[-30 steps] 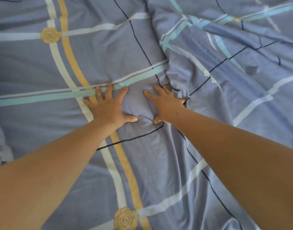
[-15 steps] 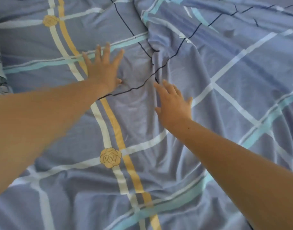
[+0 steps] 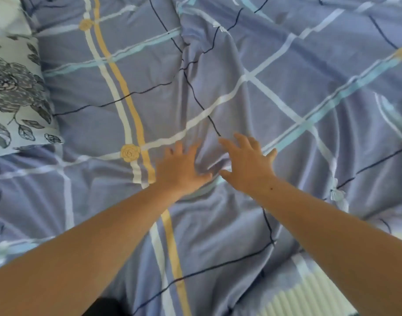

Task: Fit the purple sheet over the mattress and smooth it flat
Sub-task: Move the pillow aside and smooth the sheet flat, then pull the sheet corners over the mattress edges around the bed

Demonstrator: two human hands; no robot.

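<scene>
The sheet (image 3: 286, 92) lies spread over the bed, its yellow stripe (image 3: 120, 80) running lengthwise from the near edge away up the bed, past the pillow (image 3: 15, 92) at the left. Both hands lie palm-down side by side on a rumpled fold mid-bed, left hand (image 3: 181, 169) and right hand (image 3: 247, 165), fingers spread and gripping nothing. Creases fan out to the right.
</scene>
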